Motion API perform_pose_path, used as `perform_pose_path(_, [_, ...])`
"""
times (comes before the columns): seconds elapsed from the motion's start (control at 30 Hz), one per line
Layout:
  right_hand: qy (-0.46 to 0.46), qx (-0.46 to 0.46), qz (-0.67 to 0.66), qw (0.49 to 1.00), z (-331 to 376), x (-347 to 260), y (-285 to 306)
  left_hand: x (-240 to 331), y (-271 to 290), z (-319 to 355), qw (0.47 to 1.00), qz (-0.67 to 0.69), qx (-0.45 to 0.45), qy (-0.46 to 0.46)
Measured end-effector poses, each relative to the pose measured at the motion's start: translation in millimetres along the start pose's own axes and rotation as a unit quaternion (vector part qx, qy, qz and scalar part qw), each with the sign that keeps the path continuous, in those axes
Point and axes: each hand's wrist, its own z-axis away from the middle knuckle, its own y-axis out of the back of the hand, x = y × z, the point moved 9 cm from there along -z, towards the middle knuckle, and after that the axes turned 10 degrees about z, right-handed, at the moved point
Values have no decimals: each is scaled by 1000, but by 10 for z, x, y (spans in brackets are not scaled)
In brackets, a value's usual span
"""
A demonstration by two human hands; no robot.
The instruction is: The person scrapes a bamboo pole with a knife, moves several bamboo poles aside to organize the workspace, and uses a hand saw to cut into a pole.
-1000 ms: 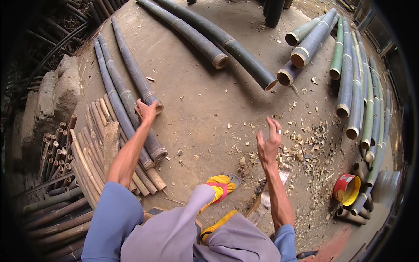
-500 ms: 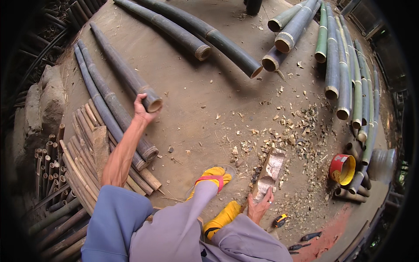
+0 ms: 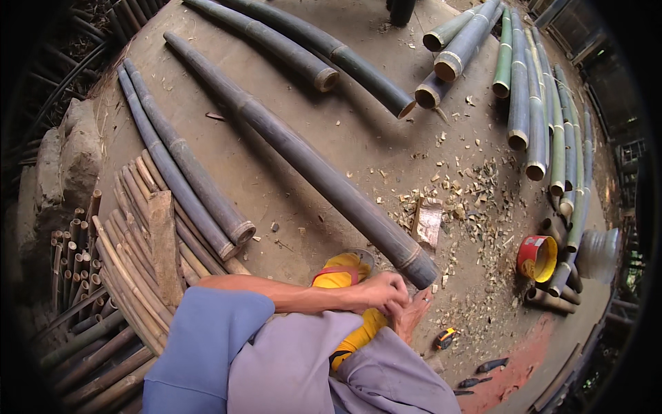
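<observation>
A long grey-brown bamboo pole [image 3: 303, 165] lies slantwise across the floor, its near end on a notched wooden block [image 3: 429, 222]. Only the far part of the block shows; the pole and my hands hide the rest. My left hand [image 3: 380, 291] reaches across to the right, just below the pole's near end, clear of the pole. Its fingers are curled against my right hand [image 3: 412, 316], and I cannot see what is in them. Fingers of the right hand stretch up beside the pole's end, partly covered by the left. A yellow-covered foot [image 3: 336, 274] in a sandal is beside them.
More bamboo poles lie at left [image 3: 196, 183], at the back [image 3: 331, 52] and along the right [image 3: 538, 124]. Wood chips [image 3: 476, 200] litter the floor. A red-and-yellow tin [image 3: 536, 258], a tape measure [image 3: 445, 338] and dark-handled tools [image 3: 492, 365] lie at right.
The pole's near end has swung right onto the wooden block. My left hand has let go of the pole and come over to my right hand, which has shifted slightly away from me.
</observation>
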Motion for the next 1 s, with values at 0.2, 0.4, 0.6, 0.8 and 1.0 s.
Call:
perform_pose_path(0.2, [-53, 11, 40, 998, 290, 216, -151, 898, 130, 73, 576, -714, 143, -372])
perform_pose_path(0.4, [-75, 11, 14, 997, 239, 277, -173, 1399, 276, -766, 563, -799, 21, -209])
perform_pose_path(0.6, [-98, -38, -69, 992, 291, 186, -224, 1130, 328, -868, 575, -800, -4, -171])
perform_pose_path(0.8, [-164, -40, -95, 981, 521, 263, -326, 1189, 165, -497, 545, -799, 1, -254])
perform_pose_path(1.0, [-247, -159, -104, 950, 600, 254, -263, 1024, 303, -165, 488, -807, 47, -329])
